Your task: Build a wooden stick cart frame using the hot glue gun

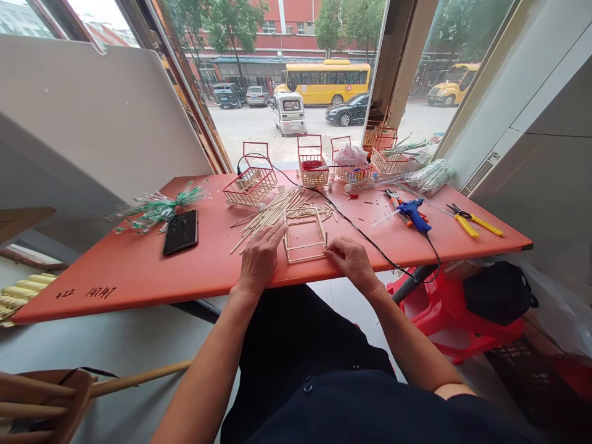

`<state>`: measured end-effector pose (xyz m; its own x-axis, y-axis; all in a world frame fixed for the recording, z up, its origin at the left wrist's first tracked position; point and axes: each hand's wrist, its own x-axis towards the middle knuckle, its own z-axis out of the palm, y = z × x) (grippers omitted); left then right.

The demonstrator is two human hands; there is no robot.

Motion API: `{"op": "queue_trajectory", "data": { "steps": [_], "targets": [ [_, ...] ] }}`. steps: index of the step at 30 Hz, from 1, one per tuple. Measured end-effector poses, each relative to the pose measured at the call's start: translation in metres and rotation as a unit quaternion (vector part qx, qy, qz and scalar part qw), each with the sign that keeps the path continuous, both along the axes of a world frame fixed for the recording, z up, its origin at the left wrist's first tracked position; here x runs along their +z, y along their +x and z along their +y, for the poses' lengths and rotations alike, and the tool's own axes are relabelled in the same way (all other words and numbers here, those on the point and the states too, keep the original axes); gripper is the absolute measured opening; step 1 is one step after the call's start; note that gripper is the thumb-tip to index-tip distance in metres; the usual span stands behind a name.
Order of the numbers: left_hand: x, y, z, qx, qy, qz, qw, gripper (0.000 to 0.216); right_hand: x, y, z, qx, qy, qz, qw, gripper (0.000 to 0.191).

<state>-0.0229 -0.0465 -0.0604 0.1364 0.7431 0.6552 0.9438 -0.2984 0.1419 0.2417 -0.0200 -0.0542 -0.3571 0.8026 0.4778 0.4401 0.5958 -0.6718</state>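
A small box-shaped frame of thin wooden sticks [305,248] stands near the table's front edge. My left hand [259,258] holds its left side, with the fingers close together along the uprights. At the front right corner, my right hand [352,259] pinches a short wooden stick [326,239] upright against the frame. Its fingertips partly hide where the two meet. Behind the frame and to its left lies a loose pile of wooden sticks [272,213].
Small stick-built carts [252,185] with red handles line the back of the orange table [152,271]. A blue glue gun [414,216], its cable [365,237] and yellow-handled pliers [472,222] lie right. A phone [180,232] and green-white plastic strips [160,209] lie left.
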Motion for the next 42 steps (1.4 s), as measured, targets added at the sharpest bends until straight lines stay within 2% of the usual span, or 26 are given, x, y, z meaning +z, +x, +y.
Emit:
{"op": "queue_trajectory", "data": {
  "steps": [42],
  "targets": [
    [0.005,0.0015,-0.0032,-0.006,-0.016,-0.018,1.0,0.061,0.0004,-0.0013,-0.0006,-0.011,-0.004,-0.012,1.0,0.02]
  ]
}}
